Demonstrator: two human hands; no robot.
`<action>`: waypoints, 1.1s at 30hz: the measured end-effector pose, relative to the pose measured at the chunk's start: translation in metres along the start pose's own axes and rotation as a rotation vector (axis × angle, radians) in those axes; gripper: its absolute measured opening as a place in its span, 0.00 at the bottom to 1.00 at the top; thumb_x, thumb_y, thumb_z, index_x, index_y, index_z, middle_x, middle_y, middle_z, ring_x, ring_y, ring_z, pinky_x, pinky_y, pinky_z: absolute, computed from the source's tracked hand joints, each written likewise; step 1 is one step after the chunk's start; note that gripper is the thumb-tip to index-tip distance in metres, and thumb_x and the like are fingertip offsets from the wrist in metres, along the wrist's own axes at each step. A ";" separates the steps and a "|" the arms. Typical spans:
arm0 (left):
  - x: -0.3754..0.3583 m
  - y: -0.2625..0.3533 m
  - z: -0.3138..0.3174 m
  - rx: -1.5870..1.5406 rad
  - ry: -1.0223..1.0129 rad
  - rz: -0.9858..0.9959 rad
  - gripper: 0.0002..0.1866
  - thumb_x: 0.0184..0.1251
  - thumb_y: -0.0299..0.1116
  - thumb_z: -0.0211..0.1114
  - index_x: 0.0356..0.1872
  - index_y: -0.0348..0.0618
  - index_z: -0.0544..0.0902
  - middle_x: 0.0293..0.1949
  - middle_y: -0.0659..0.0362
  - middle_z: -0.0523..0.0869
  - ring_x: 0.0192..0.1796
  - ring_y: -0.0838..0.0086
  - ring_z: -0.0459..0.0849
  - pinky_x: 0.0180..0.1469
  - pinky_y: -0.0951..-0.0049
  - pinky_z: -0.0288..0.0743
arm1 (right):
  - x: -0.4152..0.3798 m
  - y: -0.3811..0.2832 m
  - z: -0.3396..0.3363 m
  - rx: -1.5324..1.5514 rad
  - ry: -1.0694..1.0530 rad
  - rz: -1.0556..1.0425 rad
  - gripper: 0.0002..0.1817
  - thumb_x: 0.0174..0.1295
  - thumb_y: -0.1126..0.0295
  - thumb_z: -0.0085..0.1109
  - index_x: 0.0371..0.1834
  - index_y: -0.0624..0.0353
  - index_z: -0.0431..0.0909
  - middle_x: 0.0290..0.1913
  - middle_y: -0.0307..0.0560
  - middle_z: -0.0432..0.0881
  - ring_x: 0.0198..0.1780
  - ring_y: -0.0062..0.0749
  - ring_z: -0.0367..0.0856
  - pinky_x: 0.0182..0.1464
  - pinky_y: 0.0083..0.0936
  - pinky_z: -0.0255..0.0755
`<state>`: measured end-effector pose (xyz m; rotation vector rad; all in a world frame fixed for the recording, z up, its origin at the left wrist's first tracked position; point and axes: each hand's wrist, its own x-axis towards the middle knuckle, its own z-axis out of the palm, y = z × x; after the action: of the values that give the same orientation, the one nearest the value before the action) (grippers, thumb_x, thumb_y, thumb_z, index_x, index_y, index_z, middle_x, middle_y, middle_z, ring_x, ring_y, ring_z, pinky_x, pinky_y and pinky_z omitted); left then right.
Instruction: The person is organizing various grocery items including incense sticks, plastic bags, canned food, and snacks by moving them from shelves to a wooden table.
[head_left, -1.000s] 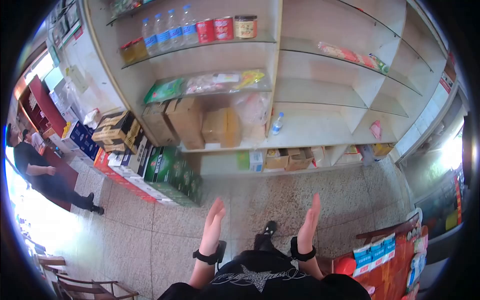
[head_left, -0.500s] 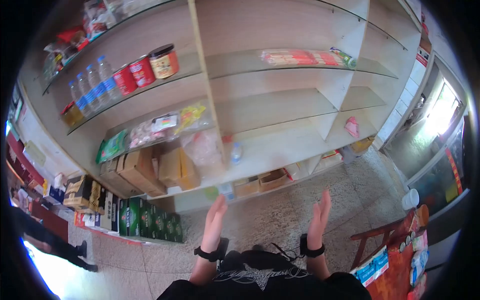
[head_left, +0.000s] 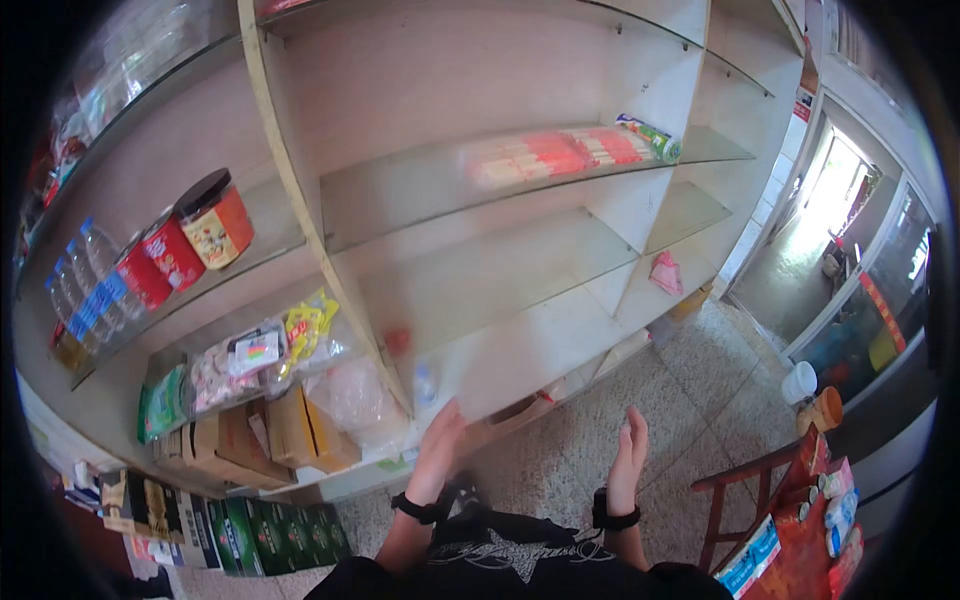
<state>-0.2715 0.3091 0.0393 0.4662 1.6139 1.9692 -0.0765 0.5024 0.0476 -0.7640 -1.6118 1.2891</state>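
My left hand [head_left: 435, 455] is held out in front of me with its fingers straight, holding nothing. It appears just in front of the lower board of a shelf unit [head_left: 480, 365], below a small clear bottle [head_left: 425, 385]. My right hand [head_left: 626, 462] is raised at about the same height, empty and with fingers extended, over the speckled floor. The palms face one another with a wide gap between them. Each wrist wears a black band. On the middle glass shelf lie red-and-white packets [head_left: 560, 155], with a green tube-shaped pack [head_left: 650, 138] at their right end.
Left shelves carry a dark-lidded jar [head_left: 215, 220], red cans [head_left: 173, 250], water bottles [head_left: 100, 285] and bagged goods [head_left: 240, 362]. Cardboard boxes [head_left: 235, 440] and green cartons [head_left: 275, 535] sit low at left. A red wooden table [head_left: 790, 545] stands at right, near a doorway [head_left: 800, 240].
The view has shifted closer to the shelves, and they now appear larger and further left. My hands stay apart and empty. The person's legs at far left have mostly left the view.
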 end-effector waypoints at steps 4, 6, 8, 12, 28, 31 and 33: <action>0.058 0.035 -0.012 0.003 -0.039 0.144 0.26 0.70 0.33 0.51 0.66 0.32 0.62 0.67 0.51 0.66 0.69 0.67 0.63 0.69 0.70 0.53 | 0.061 -0.003 0.050 -0.053 -0.015 -0.148 0.23 0.69 0.67 0.42 0.65 0.67 0.62 0.66 0.54 0.65 0.69 0.39 0.58 0.70 0.33 0.48; 0.083 0.050 -0.018 0.049 -0.054 0.192 0.27 0.69 0.32 0.51 0.66 0.32 0.62 0.67 0.52 0.66 0.68 0.66 0.64 0.69 0.69 0.53 | 0.091 -0.017 0.067 -0.063 -0.016 -0.185 0.23 0.69 0.67 0.42 0.65 0.67 0.62 0.66 0.54 0.65 0.69 0.39 0.59 0.70 0.33 0.47; 0.107 0.066 -0.023 -0.015 -0.256 0.194 0.27 0.66 0.30 0.53 0.66 0.33 0.62 0.68 0.51 0.65 0.70 0.65 0.61 0.70 0.66 0.52 | 0.121 -0.027 0.086 -0.036 -0.032 -0.236 0.23 0.68 0.68 0.41 0.65 0.67 0.62 0.65 0.54 0.66 0.69 0.40 0.59 0.70 0.32 0.48; 0.141 0.119 -0.014 0.061 -0.318 0.346 0.30 0.63 0.30 0.55 0.67 0.35 0.62 0.69 0.51 0.61 0.72 0.65 0.57 0.71 0.63 0.50 | 0.176 -0.059 0.115 -0.170 -0.071 -0.346 0.23 0.67 0.69 0.42 0.64 0.67 0.63 0.64 0.56 0.67 0.68 0.42 0.61 0.70 0.33 0.49; 0.209 0.198 0.073 0.808 0.129 0.683 0.36 0.53 0.30 0.65 0.66 0.42 0.65 0.68 0.45 0.61 0.68 0.54 0.62 0.66 0.59 0.56 | 0.395 -0.082 0.164 -0.443 -0.208 -0.738 0.25 0.63 0.65 0.54 0.61 0.64 0.66 0.56 0.57 0.72 0.56 0.48 0.69 0.59 0.38 0.60; 0.225 0.196 0.090 1.017 0.236 0.761 0.37 0.51 0.31 0.66 0.65 0.41 0.65 0.67 0.47 0.64 0.65 0.56 0.67 0.64 0.60 0.59 | 0.406 -0.080 0.159 -0.604 -0.198 -0.836 0.26 0.61 0.64 0.55 0.61 0.64 0.66 0.54 0.57 0.72 0.52 0.50 0.69 0.57 0.40 0.61; 0.230 0.191 0.103 1.089 0.274 0.782 0.37 0.51 0.33 0.68 0.65 0.40 0.65 0.66 0.46 0.66 0.64 0.53 0.68 0.65 0.58 0.57 | 0.407 -0.076 0.162 -0.759 -0.155 -1.032 0.26 0.59 0.63 0.56 0.59 0.64 0.67 0.53 0.56 0.73 0.52 0.50 0.69 0.56 0.39 0.61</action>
<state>-0.4303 0.5042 0.2310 1.4500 2.9483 1.4135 -0.3811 0.7746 0.2233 -0.1372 -2.1891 -0.0234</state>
